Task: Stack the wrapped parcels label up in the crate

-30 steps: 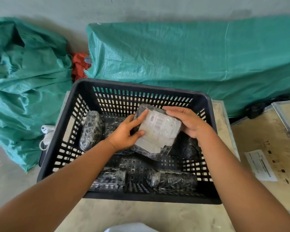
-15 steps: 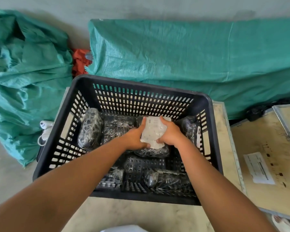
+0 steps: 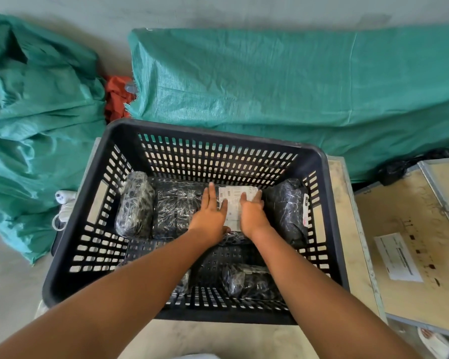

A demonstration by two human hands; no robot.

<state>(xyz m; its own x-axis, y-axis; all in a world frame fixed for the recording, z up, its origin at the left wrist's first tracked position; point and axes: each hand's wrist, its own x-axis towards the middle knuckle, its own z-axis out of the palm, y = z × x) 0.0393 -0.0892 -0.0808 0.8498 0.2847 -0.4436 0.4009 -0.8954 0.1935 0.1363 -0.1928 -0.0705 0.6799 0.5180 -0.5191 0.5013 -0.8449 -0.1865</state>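
Note:
A black slatted crate [image 3: 319, 161] stands on a wooden top. In its back row lies a black wrapped parcel with its white label [image 3: 234, 203] facing up. My left hand [image 3: 210, 216] and my right hand [image 3: 252, 213] lie flat on it, fingers stretched out, one on each side of the label. Other wrapped parcels flank it: one at far left [image 3: 135, 206], one beside it [image 3: 176, 206], one at the right wall [image 3: 285, 211]. Another parcel [image 3: 249, 281] lies at the front, and my left forearm hides part of one more.
Green tarps [image 3: 283, 86] cover heaps behind and left of the crate, with an orange cloth [image 3: 117, 99] between them. A wooden case [image 3: 399, 229] with a paper sheet [image 3: 397, 257] stands to the right. A white plug and cord [image 3: 62, 203] lie on the left.
The labelled parcel went from held up above the crate down into the back row. My fingers have gone from gripping its sides to lying flat on top.

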